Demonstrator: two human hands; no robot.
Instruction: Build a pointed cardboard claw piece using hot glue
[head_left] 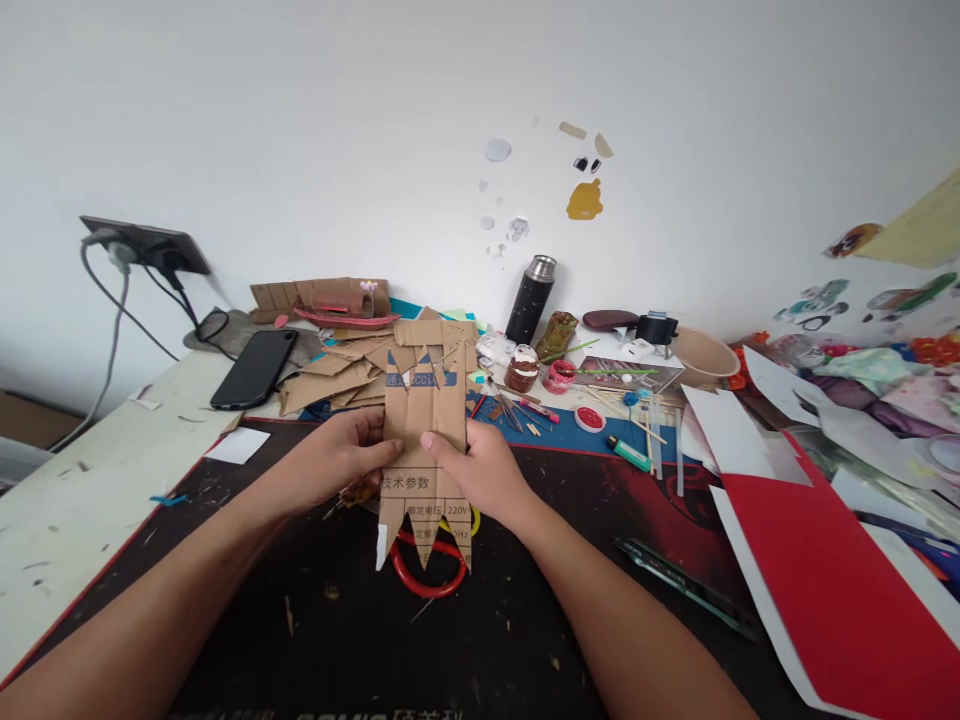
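Note:
Upright between my hands is a piece of brown cardboard (pixel 424 430) with printed characters, a blue printed band near its top and pointed, zigzag-cut ends at top and bottom. My left hand (pixel 349 450) pinches its left edge between thumb and fingers. On the right edge, my right hand (pixel 484 470) grips it, the thumb flat on the front and the fingers behind. Scissors with a red handle loop (pixel 431 590) lie on the black mat (pixel 337 640) just behind the cardboard's lower points, which partly hide them.
Behind my hands lie cardboard scraps (pixel 330 380), a black phone (pixel 255 368), a black thermos (pixel 531 300), paint jars (pixel 522 368) and thin tools. To the right are a green glue stick (pixel 628 453), a dark cutter (pixel 682 587) and red paper (pixel 847 590). A wall stands behind.

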